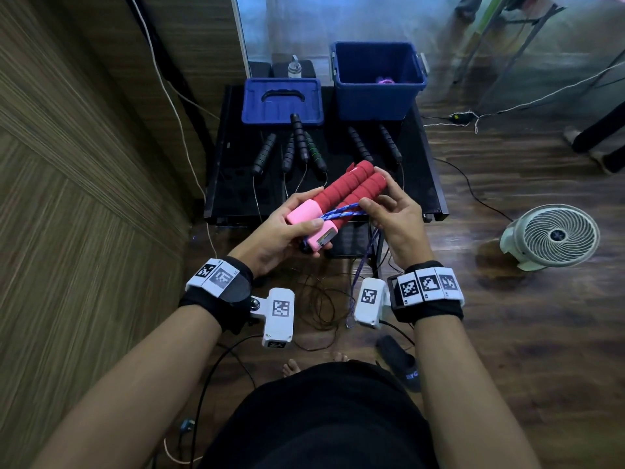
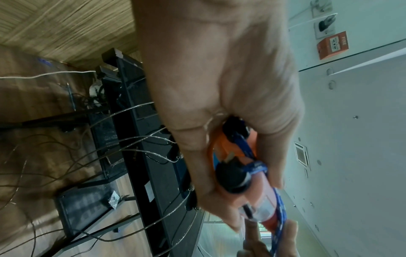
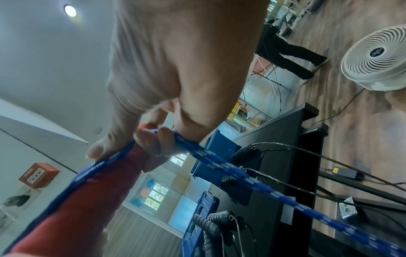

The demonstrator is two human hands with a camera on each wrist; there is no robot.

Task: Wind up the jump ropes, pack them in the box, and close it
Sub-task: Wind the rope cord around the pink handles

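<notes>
My left hand (image 1: 287,228) grips the pink ends of two red foam jump-rope handles (image 1: 351,187), held side by side above the table's near edge. My right hand (image 1: 389,211) pinches their blue braided rope (image 1: 341,211) against the handles; in the right wrist view the blue rope (image 3: 230,167) runs taut from the fingers (image 3: 153,144) down toward the floor. The left wrist view shows the handle ends (image 2: 239,173) inside the left hand (image 2: 219,104). The open blue box (image 1: 377,79) stands at the table's back right, its lid (image 1: 282,101) lying to its left.
Several black-handled jump ropes (image 1: 301,147) lie on the black table (image 1: 422,184), their thin cords hanging over the front edge onto the wooden floor. A white fan (image 1: 551,235) stands on the floor at right. A wood-panelled wall (image 1: 84,164) runs along the left.
</notes>
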